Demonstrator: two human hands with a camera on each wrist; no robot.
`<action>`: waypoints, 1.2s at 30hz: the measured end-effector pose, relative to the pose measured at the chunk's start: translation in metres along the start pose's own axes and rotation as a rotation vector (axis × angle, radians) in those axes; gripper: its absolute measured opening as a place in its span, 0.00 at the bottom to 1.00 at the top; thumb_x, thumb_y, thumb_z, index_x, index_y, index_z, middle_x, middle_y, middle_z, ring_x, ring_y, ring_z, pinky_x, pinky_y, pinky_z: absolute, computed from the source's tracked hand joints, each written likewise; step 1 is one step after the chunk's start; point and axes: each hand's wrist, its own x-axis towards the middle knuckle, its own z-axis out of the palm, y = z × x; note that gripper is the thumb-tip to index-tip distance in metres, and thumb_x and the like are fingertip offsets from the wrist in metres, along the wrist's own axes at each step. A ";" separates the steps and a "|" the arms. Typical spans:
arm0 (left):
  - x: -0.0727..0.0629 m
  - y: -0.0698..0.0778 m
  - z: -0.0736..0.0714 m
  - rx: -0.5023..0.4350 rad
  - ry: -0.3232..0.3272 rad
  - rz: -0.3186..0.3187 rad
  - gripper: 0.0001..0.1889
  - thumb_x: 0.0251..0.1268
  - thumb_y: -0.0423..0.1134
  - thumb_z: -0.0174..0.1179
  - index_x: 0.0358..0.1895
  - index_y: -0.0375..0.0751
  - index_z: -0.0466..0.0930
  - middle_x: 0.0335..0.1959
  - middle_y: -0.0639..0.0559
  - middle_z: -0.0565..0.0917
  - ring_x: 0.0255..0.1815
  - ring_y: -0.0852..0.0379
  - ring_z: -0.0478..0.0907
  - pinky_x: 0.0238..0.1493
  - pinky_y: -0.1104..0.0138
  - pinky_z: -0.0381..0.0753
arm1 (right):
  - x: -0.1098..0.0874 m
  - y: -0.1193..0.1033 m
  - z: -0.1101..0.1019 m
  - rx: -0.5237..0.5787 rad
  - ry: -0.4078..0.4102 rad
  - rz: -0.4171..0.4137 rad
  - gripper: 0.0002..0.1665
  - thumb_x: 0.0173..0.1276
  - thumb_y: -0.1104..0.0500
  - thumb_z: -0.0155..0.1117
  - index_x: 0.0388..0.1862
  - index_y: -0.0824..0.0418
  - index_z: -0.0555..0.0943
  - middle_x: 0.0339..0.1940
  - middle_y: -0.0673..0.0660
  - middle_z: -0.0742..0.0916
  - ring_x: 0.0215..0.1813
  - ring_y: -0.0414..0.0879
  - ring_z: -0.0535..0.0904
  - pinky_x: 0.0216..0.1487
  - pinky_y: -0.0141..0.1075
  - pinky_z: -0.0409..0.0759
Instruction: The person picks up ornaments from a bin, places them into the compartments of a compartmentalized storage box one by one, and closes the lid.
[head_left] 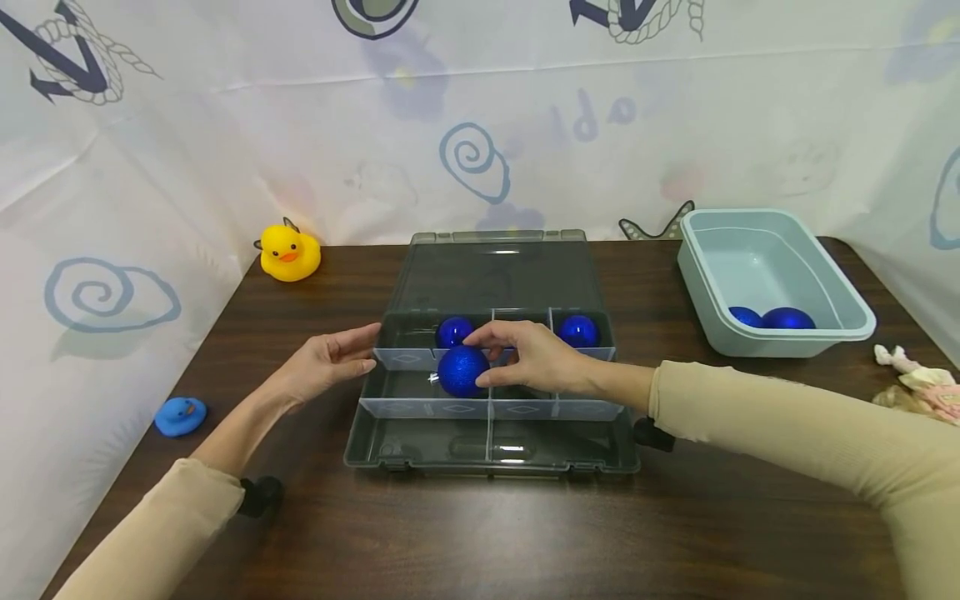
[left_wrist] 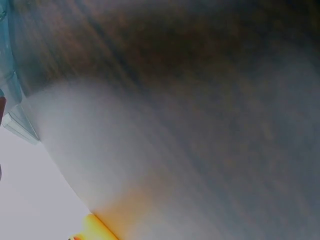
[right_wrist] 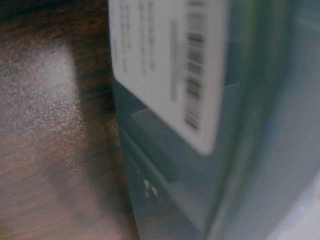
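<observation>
A grey see-through organizer box (head_left: 420, 433) with dividers lies with its lid (head_left: 498, 275) folded back. My right hand (head_left: 536, 358) pinches a glittery blue Christmas ball (head_left: 461, 372) between thumb and fingers, over the left part of the middle row. The ball's silver cap points left. In the back row sit a shiny blue ball (head_left: 454, 332) at the left and another blue ball (head_left: 578, 331) at the right. Fingers extended, my left hand (head_left: 322, 367) is right at the box's left side. A barcode label (right_wrist: 195, 65) on a plastic wall fills much of the right wrist view.
A pale blue-green tub (head_left: 697, 292) at the back right holds blue balls (head_left: 787, 318). A yellow duck (head_left: 290, 252) stands back left, a blue duck (head_left: 180, 416) at the left edge. A small doll (head_left: 926, 383) lies at the right edge. Patterned cloth (head_left: 337, 150) hangs behind the table.
</observation>
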 end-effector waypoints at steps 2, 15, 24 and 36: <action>0.000 0.000 0.000 0.001 0.000 -0.002 0.34 0.65 0.33 0.57 0.72 0.32 0.53 0.73 0.36 0.55 0.70 0.39 0.59 0.59 0.64 0.69 | 0.000 0.000 0.001 -0.019 0.001 -0.004 0.24 0.60 0.61 0.68 0.55 0.62 0.76 0.52 0.57 0.84 0.49 0.47 0.79 0.44 0.35 0.82; 0.002 -0.001 0.002 -0.001 -0.001 -0.030 0.35 0.65 0.37 0.59 0.72 0.34 0.54 0.73 0.38 0.56 0.70 0.40 0.59 0.60 0.63 0.68 | -0.007 0.007 -0.001 -0.122 -0.003 -0.062 0.19 0.63 0.65 0.64 0.54 0.63 0.78 0.50 0.58 0.84 0.44 0.46 0.80 0.39 0.32 0.83; 0.000 -0.001 0.002 -0.006 -0.009 -0.018 0.35 0.66 0.37 0.58 0.72 0.34 0.53 0.73 0.37 0.55 0.70 0.39 0.59 0.59 0.64 0.68 | -0.025 0.010 -0.051 -0.021 0.198 -0.063 0.18 0.62 0.67 0.64 0.52 0.66 0.79 0.48 0.61 0.85 0.46 0.46 0.80 0.45 0.34 0.82; 0.002 -0.002 0.003 -0.002 -0.007 -0.016 0.35 0.66 0.36 0.57 0.72 0.33 0.52 0.73 0.37 0.55 0.69 0.38 0.60 0.58 0.69 0.72 | -0.112 0.069 -0.161 0.315 0.602 -0.056 0.15 0.66 0.70 0.57 0.52 0.67 0.78 0.44 0.46 0.86 0.46 0.35 0.81 0.45 0.22 0.79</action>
